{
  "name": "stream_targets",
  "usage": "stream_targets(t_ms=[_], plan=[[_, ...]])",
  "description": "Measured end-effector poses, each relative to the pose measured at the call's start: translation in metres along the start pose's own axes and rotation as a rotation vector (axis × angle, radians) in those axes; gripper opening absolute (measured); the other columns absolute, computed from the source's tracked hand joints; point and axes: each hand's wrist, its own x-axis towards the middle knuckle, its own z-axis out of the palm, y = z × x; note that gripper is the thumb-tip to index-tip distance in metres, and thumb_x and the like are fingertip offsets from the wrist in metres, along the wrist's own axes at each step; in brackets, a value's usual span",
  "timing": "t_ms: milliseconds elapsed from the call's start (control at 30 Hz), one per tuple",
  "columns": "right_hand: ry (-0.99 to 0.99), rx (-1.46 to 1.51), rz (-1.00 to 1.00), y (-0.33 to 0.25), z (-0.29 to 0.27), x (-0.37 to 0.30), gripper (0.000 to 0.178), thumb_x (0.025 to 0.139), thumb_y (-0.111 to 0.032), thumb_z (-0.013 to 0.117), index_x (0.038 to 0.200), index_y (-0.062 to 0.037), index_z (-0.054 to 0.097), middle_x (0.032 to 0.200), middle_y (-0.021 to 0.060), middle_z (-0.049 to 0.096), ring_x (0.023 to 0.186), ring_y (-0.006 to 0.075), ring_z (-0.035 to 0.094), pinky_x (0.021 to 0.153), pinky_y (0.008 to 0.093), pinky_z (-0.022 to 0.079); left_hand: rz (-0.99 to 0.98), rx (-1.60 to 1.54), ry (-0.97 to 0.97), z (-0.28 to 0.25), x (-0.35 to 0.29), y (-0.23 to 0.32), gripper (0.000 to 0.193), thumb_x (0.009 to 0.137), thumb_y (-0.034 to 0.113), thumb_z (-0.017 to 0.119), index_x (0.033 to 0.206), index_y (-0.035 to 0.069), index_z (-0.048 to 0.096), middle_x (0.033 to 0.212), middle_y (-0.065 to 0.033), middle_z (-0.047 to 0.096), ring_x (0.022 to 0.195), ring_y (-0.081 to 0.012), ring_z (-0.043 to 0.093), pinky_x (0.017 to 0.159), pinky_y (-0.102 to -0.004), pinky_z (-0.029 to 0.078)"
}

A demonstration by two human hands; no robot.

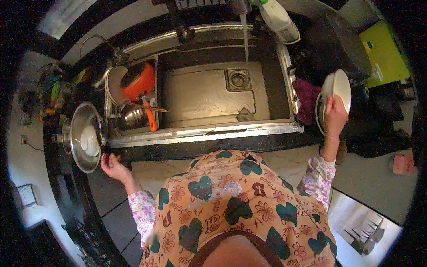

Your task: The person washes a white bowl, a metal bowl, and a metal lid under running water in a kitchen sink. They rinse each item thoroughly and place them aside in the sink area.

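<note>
In my right hand is a white bowl, gripped at its near edge and tilted on its side, right of the sink. Just beside it shows the pale rim of another round dish, partly hidden. My left hand hangs near the counter's front edge with loosely bent fingers and nothing visible in them. Closest to it is a wide shiny metal bowl with a small white bowl inside. I cannot tell whether the fingertips touch the metal rim.
Water runs from the tap into the steel sink by the drain. An orange-handled red pan and other dishes fill the left compartment. A maroon cloth, a white bottle and a green board are to the right.
</note>
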Motion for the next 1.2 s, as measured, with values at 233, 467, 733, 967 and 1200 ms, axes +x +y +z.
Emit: stream_targets(t_ms=[233,467,733,967,1200], plan=[[-0.38,1.137,0.351,-0.107,0.104,0.079,0.032,0.086,-0.031,0.057,0.088,0.0,0.065,0.073,0.0056,0.064,0.065,0.0111,0.052,0.061,0.0287,0.043,-0.167,-0.051,-0.017,0.0,-0.049,0.019,0.031,0.085,-0.001,0.052,0.115,0.003,0.045,0.114,-0.0085,0.051,0.085,-0.0148,0.056,0.062,-0.0238,0.048],[-0.499,1.724,0.756,-0.188,0.186,0.118,0.033,0.085,-0.027,0.058,0.099,0.0037,0.06,0.089,0.0102,0.064,0.072,0.0212,0.06,0.068,0.0355,0.05,-0.117,0.011,0.096,-0.051,-0.061,0.032,0.033,0.084,0.003,0.054,0.116,0.002,0.046,0.11,-0.0087,0.053,0.085,-0.0153,0.056,0.062,-0.0255,0.049],[-0.61,1.606,0.604,-0.179,0.218,0.134,0.031,0.082,-0.029,0.065,0.091,0.0005,0.062,0.084,0.0071,0.063,0.074,0.0173,0.059,0.066,0.0319,0.048,-0.151,0.074,0.135,-0.094,-0.062,0.016,0.026,0.083,0.002,0.054,0.109,0.003,0.052,0.102,-0.0086,0.057,0.077,-0.0128,0.058,0.059,-0.0226,0.048],[-0.617,1.037,0.102,-0.153,0.188,0.109,0.033,0.086,-0.032,0.058,0.094,0.0,0.064,0.08,0.0035,0.062,0.069,0.0114,0.049,0.065,0.0262,0.042,-0.163,-0.032,-0.183,-0.014,-0.047,0.027,0.024,0.078,-0.006,0.054,0.1,0.001,0.056,0.093,-0.0054,0.061,0.077,-0.0123,0.06,0.066,-0.0231,0.049],[-0.892,1.671,0.472,-0.222,0.082,0.036,0.042,0.089,-0.03,0.056,0.116,0.0013,0.053,0.11,0.0103,0.058,0.097,0.0213,0.057,0.084,0.0359,0.046,-0.116,-0.125,-1.011,0.116,-0.073,0.024,0.035,0.081,0.016,0.063,0.111,0.002,0.054,0.102,-0.01,0.058,0.089,-0.0151,0.056,0.078,-0.0297,0.05]])
